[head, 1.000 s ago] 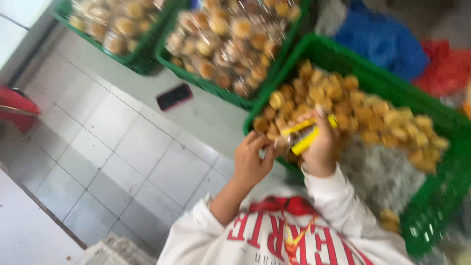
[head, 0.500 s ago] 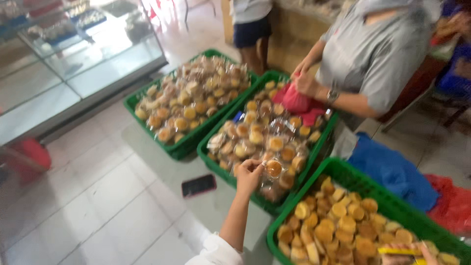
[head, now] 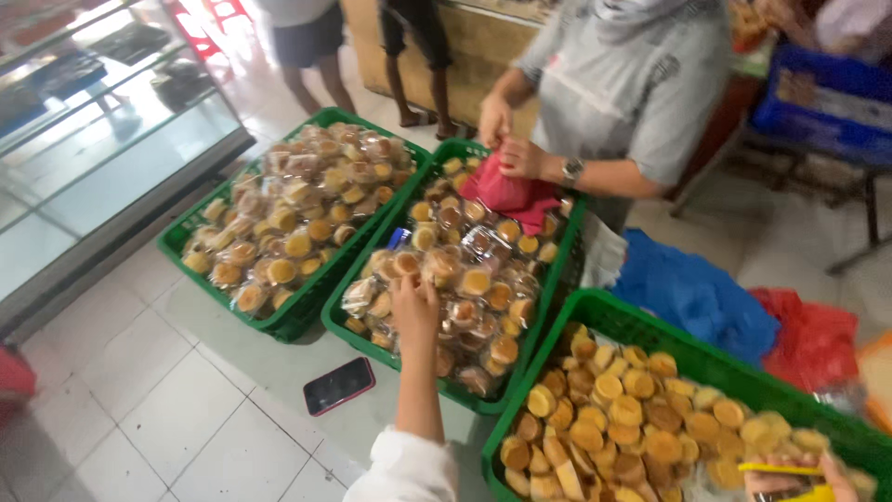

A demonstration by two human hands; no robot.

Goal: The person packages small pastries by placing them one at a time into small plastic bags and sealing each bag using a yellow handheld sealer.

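My left hand point(head: 414, 303) reaches forward over the middle green crate point(head: 346, 327), which is full of clear-wrapped round pastries point(head: 476, 279). Its fingers curl down onto a packet at the near side, and I cannot tell whether they grip it. My right hand point(head: 841, 480) shows only at the bottom right corner, closed on a flat yellow object point(head: 782, 470). It is over the near green crate point(head: 595, 310) of unwrapped golden cakes point(head: 621, 414).
A third green crate point(head: 177, 234) of wrapped pastries stands on the left. A person in a grey shirt point(head: 641, 84) handles a red bag point(head: 506, 192) at the middle crate's far end. A black phone point(head: 339, 386) lies on the white tiles. Glass display case point(head: 102, 158) on the left, blue bag point(head: 692, 293) on the right.
The view has swung up from the near crate to the far crates. My left hand went from beside the yellow object out to the middle crate's packets.
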